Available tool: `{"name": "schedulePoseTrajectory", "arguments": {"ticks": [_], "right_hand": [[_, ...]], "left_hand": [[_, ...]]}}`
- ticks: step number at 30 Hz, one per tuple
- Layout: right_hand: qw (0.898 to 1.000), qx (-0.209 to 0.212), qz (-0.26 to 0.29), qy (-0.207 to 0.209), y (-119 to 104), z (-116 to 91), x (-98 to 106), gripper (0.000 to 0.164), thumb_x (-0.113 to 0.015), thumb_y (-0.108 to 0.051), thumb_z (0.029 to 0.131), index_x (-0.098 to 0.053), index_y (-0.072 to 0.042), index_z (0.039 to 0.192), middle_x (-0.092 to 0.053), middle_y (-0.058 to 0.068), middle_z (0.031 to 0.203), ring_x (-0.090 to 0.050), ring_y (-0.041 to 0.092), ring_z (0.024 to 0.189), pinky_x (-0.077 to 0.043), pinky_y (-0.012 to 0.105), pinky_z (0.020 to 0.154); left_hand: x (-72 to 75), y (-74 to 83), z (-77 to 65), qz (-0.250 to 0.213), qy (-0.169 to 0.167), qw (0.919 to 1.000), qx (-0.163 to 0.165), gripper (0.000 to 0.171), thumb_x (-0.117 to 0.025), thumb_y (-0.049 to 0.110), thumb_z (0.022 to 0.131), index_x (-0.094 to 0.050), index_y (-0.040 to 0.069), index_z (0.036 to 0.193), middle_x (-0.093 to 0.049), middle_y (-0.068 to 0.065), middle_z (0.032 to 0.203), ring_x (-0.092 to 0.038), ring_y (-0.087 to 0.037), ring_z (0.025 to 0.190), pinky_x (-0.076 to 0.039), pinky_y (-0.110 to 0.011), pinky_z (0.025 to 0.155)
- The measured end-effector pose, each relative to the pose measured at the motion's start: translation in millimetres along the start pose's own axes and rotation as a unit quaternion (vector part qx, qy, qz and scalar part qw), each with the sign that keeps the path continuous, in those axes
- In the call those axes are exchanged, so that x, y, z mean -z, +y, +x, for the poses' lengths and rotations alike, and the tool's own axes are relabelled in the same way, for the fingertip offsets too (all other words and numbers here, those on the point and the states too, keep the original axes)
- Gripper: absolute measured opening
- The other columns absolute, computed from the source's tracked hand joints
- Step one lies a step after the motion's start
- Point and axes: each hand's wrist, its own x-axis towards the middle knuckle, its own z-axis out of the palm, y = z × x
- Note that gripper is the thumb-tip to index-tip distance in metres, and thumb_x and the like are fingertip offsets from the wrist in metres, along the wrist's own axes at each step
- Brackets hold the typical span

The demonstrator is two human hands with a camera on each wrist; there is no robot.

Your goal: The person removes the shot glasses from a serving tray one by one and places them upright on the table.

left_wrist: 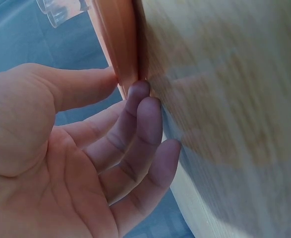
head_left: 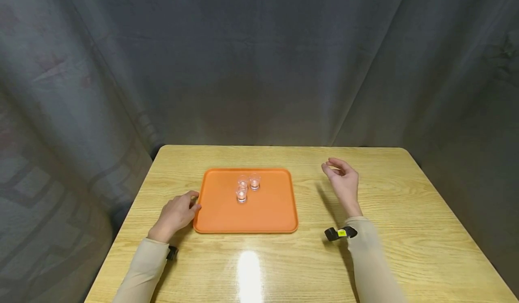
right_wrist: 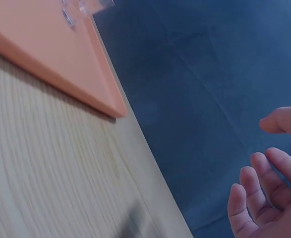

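Note:
An orange tray [head_left: 267, 213] lies flat on the wooden table, with three small clear cups on it: a front cup [head_left: 241, 196], one just behind it and a right cup [head_left: 254, 182]. My left hand [head_left: 175, 213] is at the tray's left edge. In the left wrist view, its thumb [left_wrist: 88, 88] meets the rim from above while curled fingers [left_wrist: 149, 119] come in low beside the table, pinching the edge. Off to the right of the tray, my right hand [head_left: 344, 183] is raised over the table. Its fingers bend loosely, thumb apart, holding nothing.
The wooden table [head_left: 405, 213] extends on both sides of the tray, and a bright reflection shines in front of it. Dark grey curtains [head_left: 251, 68] hang behind the table. A black wrist strap [head_left: 331, 234] with a yellow label is on the right sleeve.

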Motion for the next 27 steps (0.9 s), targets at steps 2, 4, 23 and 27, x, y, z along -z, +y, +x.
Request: {"name": "schedulePoseTrajectory", "arguments": {"ticks": [2, 4, 23, 27], "right_hand": [[1.000, 0.004, -0.005, -0.005, -1, -1, -7, 0.035, -0.079, -0.020, 0.096, -0.075, -0.003, 0.126, -0.074, -0.012, 0.102, -0.064, -0.001, 0.085, -0.049, 0.014, 0.073], [1.000, 0.009, -0.010, -0.012, -2, -3, -13, 0.034, -0.079, -0.018, 0.096, -0.075, -0.003, 0.126, -0.077, 0.000, 0.109, -0.063, -0.001, 0.086, -0.049, 0.013, 0.074], [0.995, 0.018, 0.001, -0.100, -12, -26, -72, 0.034, -0.081, -0.012, 0.093, -0.076, -0.003, 0.125, -0.076, 0.021, 0.120, -0.069, 0.018, 0.092, -0.050, 0.015, 0.070], [0.991, 0.023, -0.009, -0.132, -12, -32, -82, 0.036, -0.082, -0.014, 0.092, -0.075, -0.004, 0.126, -0.076, 0.020, 0.123, -0.070, 0.024, 0.098, -0.052, 0.017, 0.072]], "left_hand": [[0.0, -0.1, 0.3, 0.000, 0.000, 1.0000, -0.001, 0.045, -0.066, 0.020, 0.106, -0.060, -0.002, 0.145, -0.075, -0.015, 0.113, -0.071, -0.028, 0.092, -0.055, -0.050, 0.080], [0.1, 0.0, 0.2, 0.000, 0.000, 1.0000, -0.001, 0.045, -0.066, 0.020, 0.106, -0.060, -0.001, 0.145, -0.075, -0.014, 0.112, -0.070, -0.027, 0.091, -0.055, -0.050, 0.079], [-0.5, 0.1, -1.1, -0.004, 0.002, 1.0000, -0.001, 0.045, -0.066, 0.021, 0.106, -0.060, -0.001, 0.145, -0.074, -0.012, 0.109, -0.066, -0.021, 0.085, -0.054, -0.047, 0.078], [0.1, 0.5, -0.7, -0.002, 0.003, 1.0000, -0.003, 0.045, -0.066, 0.021, 0.106, -0.060, -0.001, 0.145, -0.074, -0.011, 0.108, -0.065, -0.021, 0.083, -0.053, -0.045, 0.076]]}}
